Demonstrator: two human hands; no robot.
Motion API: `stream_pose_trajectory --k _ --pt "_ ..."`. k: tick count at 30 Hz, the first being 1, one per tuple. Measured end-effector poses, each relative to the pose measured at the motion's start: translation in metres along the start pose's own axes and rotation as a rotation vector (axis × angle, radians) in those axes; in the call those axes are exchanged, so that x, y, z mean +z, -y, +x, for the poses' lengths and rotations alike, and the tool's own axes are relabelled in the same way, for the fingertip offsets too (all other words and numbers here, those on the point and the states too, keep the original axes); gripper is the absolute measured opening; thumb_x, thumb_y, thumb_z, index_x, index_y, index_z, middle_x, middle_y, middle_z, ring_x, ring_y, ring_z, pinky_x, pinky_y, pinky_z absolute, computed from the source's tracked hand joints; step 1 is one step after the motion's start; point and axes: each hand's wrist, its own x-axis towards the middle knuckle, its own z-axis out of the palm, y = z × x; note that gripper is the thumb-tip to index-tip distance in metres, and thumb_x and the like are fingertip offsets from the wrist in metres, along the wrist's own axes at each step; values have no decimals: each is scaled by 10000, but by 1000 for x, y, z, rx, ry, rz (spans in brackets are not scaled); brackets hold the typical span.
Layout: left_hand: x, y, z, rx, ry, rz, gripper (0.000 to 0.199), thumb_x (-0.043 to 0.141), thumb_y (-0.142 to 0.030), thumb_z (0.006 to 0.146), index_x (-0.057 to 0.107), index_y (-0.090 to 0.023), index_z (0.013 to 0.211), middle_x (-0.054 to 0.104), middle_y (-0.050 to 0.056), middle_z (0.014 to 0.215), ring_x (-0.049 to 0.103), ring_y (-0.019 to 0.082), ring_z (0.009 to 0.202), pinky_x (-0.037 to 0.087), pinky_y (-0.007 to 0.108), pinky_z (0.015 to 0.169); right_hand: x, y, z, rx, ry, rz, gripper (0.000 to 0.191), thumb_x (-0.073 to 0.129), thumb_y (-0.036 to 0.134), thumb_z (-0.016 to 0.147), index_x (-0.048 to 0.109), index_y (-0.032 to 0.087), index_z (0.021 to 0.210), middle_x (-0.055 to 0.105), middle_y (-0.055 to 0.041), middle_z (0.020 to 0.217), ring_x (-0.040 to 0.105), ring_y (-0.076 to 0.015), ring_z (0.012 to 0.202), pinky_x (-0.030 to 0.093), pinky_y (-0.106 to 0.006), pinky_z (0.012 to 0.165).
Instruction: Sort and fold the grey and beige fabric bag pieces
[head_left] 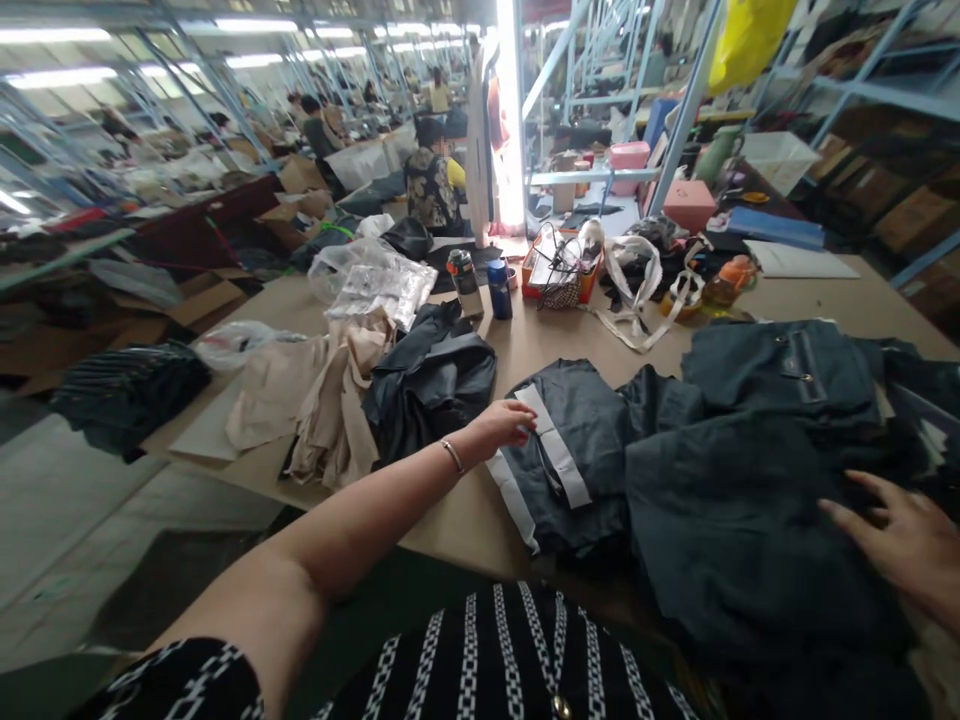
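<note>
My left hand (512, 424) reaches over the left edge of a dark garment (592, 420) that has white strips (553, 445) on it. Its fingers are bent together by the top of one strip; whether they pinch anything is too small to tell. On the right, my right hand (896, 530) has its fingers apart, at the right side of a large dark cloth piece (720, 510). Behind that cloth lies a folded dark garment (780, 375) with a zipper and small metal parts.
Beige cloth (285, 390) and a dark crumpled garment (435, 370) lie left on the table (450, 510). Further back stand a blue bottle (499, 290), a grey bottle (465, 285), and a red box (562, 270) of odds and ends. A person (435, 185) sits beyond.
</note>
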Motion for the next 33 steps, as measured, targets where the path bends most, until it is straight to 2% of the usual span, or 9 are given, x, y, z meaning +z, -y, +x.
stream_pose_trajectory --k 3,7,10,12,15,17,22,27,33 --pt "-7 48 8 -108 -31 -16 153 607 -119 732 582 -101 883 617 64 793 554 97 518 467 216 510 62 44 -14 -193 24 -70 445 462 501 793 515 202 1120 513 -193 1157 553 -329 960 449 -473 834" --pt "8 86 15 -187 -48 -98 243 607 -178 767 536 -126 994 599 53 814 566 102 529 503 247 563 176 171 -37 -578 345 -105 478 510 383 836 481 148 1251 524 -135 1194 477 -283 1111 384 -399 975" --pt "14 97 18 -198 -61 -150 250 581 -230 814 492 -138 1029 579 38 811 558 92 516 503 245 576 236 224 -39 -446 439 -228 636 693 270 709 464 138 1287 479 -173 1234 445 -339 1130 390 -445 930" --pt "12 99 19 -202 -50 -166 227 576 -237 824 494 -133 1009 574 36 801 560 95 515 502 247 579 252 228 -29 -358 459 -206 447 655 144 705 563 109 1141 523 -193 1165 495 -329 1074 406 -429 887" --pt "7 98 20 -204 -22 -181 157 549 -208 837 512 -119 960 574 40 778 565 106 508 498 254 576 247 210 -7 -267 494 -81 118 521 93 765 620 99 829 618 -154 894 578 -269 916 421 -380 839" --pt "7 94 20 -194 -19 -198 133 523 -211 854 505 -117 947 572 41 767 564 108 499 494 255 569 233 199 3 -225 522 69 128 499 172 796 605 108 761 620 -111 767 597 -244 832 443 -345 781" --pt "19 72 12 -114 63 -276 283 529 -409 865 506 -137 941 584 44 776 572 115 514 484 252 547 191 194 -13 -179 665 539 445 424 507 842 590 130 1009 641 -49 733 605 -181 637 488 -288 604" --pt "32 44 0 4 233 -419 364 671 -434 744 530 -158 935 587 26 774 589 129 577 483 251 537 172 191 -41 7 878 980 389 622 431 751 610 154 1023 669 -57 822 626 -191 679 497 -288 624" --pt "48 15 -24 187 101 -215 292 688 -341 686 543 -144 846 565 11 687 516 101 499 376 198 435 148 201 -47 -311 146 496 529 469 458 822 509 115 1223 554 -150 1174 544 -276 1065 440 -428 939"
